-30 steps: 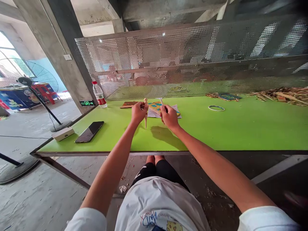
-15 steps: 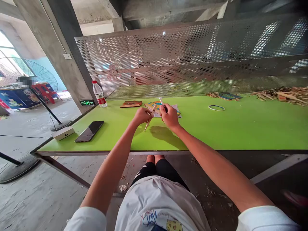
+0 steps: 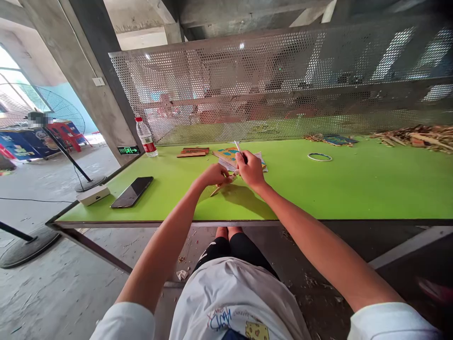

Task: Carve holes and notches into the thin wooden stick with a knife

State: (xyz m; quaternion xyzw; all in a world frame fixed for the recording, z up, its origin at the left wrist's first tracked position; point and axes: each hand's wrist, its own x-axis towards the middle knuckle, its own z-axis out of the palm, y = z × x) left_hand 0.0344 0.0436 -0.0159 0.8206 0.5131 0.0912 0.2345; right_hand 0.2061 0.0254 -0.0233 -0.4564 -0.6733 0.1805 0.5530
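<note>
A pale, pointed wooden stick [image 3: 215, 191] is held mid-frame by the left hand [image 3: 215, 175], a thin white tool [image 3: 237, 145] by the right hand [image 3: 252, 169]. The point looks done; what's left cannot be told.

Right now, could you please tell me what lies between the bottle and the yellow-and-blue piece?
In the head view, some brown strips lie on the green table between the bottle and the yellow-and-blue piece.

My R hand [image 3: 251, 170] had room rt. over the green tabletop [image 3: 371, 189], up to the ring [image 3: 320, 160]; phone [image 3: 132, 192] obstructed left of my L hand [image 3: 214, 175], mesh panel [image 3: 219, 94] blocked far edge.
</note>
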